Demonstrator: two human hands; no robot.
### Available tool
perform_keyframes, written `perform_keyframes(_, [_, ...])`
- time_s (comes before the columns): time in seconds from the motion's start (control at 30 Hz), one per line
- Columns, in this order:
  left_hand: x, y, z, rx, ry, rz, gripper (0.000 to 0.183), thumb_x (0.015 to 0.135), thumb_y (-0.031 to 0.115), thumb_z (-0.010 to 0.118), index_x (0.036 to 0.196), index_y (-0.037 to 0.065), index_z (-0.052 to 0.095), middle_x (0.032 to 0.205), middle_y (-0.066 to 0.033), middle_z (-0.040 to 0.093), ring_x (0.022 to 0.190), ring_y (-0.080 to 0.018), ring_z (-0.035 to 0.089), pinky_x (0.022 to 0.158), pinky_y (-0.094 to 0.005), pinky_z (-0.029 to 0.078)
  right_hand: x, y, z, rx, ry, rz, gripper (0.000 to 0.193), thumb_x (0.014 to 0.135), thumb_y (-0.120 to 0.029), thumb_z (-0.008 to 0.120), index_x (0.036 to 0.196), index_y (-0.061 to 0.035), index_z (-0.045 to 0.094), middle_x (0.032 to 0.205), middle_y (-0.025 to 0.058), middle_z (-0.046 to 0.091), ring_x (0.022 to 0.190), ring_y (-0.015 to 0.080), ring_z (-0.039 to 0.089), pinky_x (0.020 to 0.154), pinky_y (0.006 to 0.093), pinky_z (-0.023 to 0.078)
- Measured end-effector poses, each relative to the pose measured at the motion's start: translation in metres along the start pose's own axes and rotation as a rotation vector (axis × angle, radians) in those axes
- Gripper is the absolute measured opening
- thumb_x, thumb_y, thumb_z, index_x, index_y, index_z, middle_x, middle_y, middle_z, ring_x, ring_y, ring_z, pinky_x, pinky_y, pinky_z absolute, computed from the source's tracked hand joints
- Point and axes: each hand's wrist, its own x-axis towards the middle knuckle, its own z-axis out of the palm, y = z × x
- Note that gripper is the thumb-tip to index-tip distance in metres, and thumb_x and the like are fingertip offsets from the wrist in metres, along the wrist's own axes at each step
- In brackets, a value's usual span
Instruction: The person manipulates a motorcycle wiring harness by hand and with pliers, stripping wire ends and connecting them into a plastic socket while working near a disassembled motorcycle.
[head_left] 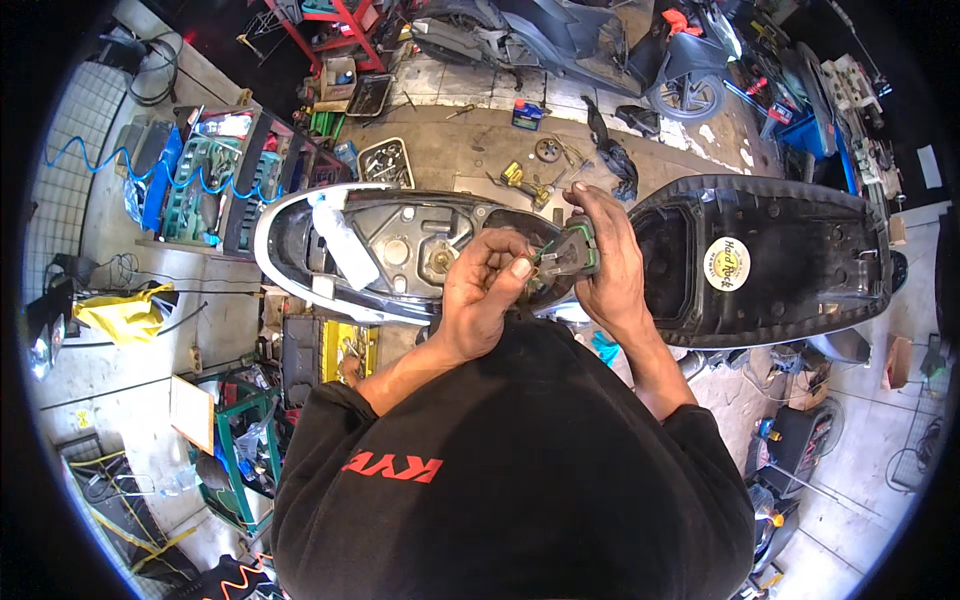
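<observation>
The small green part (572, 252) sits above the scooter's open underseat tub (400, 240), so a slip could drop it in among the fittings; the pinch looks light. The right hand (610, 265) cups it, fingers curled closed around its far edge. The left hand (487, 290) is fisted beside it, thumb and fingertips nipping something too small to tell.

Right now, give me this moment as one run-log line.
left hand: pinching small green part | right hand: holding same part | below: open scooter compartment | seat: flipped up
</observation>
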Motion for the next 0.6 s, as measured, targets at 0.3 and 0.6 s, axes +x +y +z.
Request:
perform_keyframes(0.3, [0.013, 0.008, -0.018, 0.026, 0.002, 0.024, 0.019, 0.093, 0.017, 0.06, 0.102, 0.002, 0.051, 0.064, 0.0034, 0.039, 0.052, -0.0044, 0.029, 0.048, -0.0227, 0.023, 0.018, -0.007, 0.018, 0.043, -0.018, -0.013, 0.088, 0.056, 0.016, 0.061, 0.14, -0.0028, 0.042, 0.133, 0.0215, 0.052, 0.128, 0.041, 0.047, 0.106, 0.0454, 0.04])
perform_keyframes(0.6, [0.012, -0.002, -0.041, -0.045, -0.023, 0.208, 0.022, 0.094, 0.019, 0.06, 0.101, 0.0, 0.05, 0.067, 0.0013, 0.044, 0.052, -0.0059, 0.033, 0.048, -0.0226, 0.025, 0.031, -0.006, 0.021, 0.043, -0.045, -0.038, 0.096, 0.055, 0.017, 0.061, 0.145, -0.0051, 0.036, 0.143, 0.0187, 0.046, 0.136, 0.0412, 0.039, 0.108, 0.0437, 0.04])
